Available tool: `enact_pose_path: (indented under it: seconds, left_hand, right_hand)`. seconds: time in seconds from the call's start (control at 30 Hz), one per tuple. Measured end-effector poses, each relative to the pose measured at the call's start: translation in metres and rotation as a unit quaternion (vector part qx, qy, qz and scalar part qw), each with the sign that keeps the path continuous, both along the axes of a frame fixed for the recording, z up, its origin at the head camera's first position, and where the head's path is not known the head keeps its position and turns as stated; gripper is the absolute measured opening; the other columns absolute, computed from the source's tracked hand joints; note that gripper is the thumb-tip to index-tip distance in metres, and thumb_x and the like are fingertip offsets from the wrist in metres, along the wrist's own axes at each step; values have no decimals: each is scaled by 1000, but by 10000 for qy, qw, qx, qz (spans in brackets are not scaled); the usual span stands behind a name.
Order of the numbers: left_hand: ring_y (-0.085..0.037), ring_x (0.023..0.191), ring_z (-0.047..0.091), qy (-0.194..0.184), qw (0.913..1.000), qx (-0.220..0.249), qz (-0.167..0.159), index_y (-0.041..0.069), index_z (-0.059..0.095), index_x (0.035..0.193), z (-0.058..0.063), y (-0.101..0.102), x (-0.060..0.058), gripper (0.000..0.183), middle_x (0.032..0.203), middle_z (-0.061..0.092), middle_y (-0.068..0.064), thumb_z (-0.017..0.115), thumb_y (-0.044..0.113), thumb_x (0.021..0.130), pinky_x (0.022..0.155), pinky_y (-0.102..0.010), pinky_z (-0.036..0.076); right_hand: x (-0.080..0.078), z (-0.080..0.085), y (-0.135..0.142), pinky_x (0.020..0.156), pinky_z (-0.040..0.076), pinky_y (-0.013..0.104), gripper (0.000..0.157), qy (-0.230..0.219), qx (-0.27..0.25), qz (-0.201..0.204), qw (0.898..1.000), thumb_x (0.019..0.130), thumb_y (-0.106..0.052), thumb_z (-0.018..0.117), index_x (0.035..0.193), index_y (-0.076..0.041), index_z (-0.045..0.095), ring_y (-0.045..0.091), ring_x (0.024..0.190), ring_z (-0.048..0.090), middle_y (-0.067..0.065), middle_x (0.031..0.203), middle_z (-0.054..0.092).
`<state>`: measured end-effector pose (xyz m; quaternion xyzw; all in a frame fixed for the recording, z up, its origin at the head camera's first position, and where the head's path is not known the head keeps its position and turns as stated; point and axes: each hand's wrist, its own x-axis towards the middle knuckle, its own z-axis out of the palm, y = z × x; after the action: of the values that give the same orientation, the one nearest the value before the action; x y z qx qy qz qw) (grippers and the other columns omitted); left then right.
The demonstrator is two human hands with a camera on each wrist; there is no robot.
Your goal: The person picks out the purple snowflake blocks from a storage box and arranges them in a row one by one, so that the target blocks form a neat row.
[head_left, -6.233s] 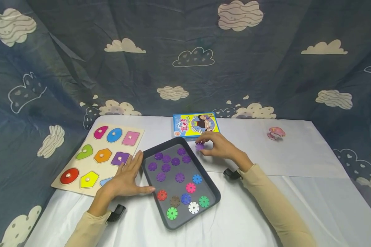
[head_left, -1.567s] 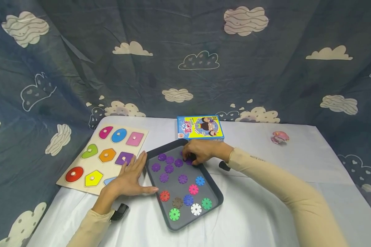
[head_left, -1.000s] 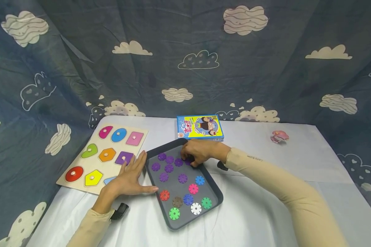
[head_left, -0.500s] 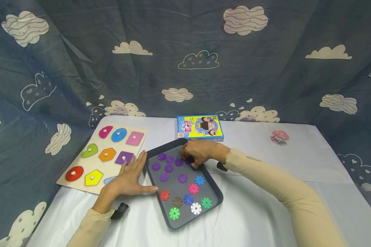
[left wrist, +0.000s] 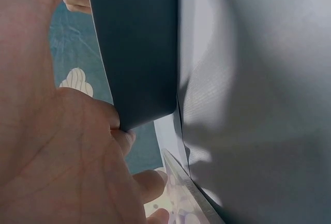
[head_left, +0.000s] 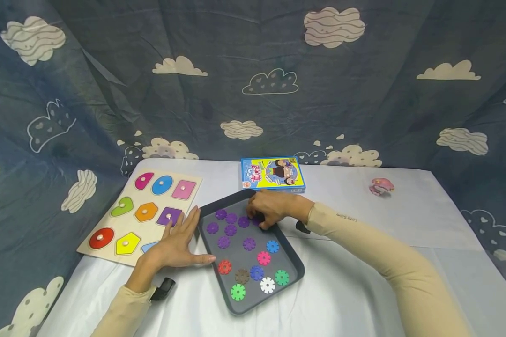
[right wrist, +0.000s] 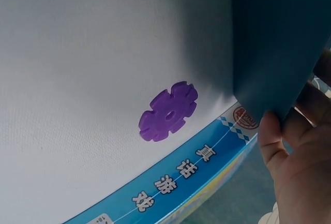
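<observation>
My right hand (head_left: 270, 207) reaches over the right rim of the grey tray (head_left: 297, 276), fingers curled down. A purple snowflake disc (head_left: 256, 222) shows partly between thumb and fingers, which pinch at it; the fingertips are mostly hidden. Another purple snowflake disc (right wrist: 169, 113) lies on the white cloth beside the card box in the right wrist view. Several purple discs (head_left: 230, 230) lie in the tray's far half. My left hand (head_left: 173, 243) lies spread along the tray's left side, its thumb at the rim. In the left wrist view the tray's outer wall (left wrist: 134, 43) stands against the fingers.
Nearer in the tray lie single discs, among them a white one (head_left: 267, 285) and a red one (head_left: 225, 267). A wooden peg puzzle (head_left: 145, 193) is left of the tray. Behind it lies a blue and yellow card box (head_left: 274, 173). A pink toy (head_left: 381, 186) stands far right.
About six seconds ago my right hand pinched a purple disc beside the tray; since then it has moved into the tray's far right corner. It has barely moved this last second. My left hand stays put.
</observation>
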<state>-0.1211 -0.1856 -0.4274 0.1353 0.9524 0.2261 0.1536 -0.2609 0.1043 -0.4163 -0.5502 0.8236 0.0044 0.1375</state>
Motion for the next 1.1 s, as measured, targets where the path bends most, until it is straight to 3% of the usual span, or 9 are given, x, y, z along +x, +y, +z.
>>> enact_pose_path:
  seconds: [0.6, 1.1]
  left_hand:
    - [-49, 152, -5, -1, 10000, 53, 6, 9, -2, 162, 0, 0, 1, 134, 170, -6, -12, 76, 71, 71, 118, -72, -5]
    - [-47, 153, -5, -50, 9999, -5, 105, 12, -2, 162, -1, 2, 0, 134, 170, -5, -10, 76, 71, 70, 117, -72, -5]
  right_hand:
    - [2, -2, -2, 69, 51, 22, 34, 168, -16, 34, 9999, 73, -32, 84, 100, -18, 69, 9, 76, 57, -4, 93, 67]
    - [0, 22, 17, 79, 55, 28, 33, -256, -986, -330, 9943, 77, -18, 77, 109, -12, 71, 16, 88, 63, -2, 103, 66]
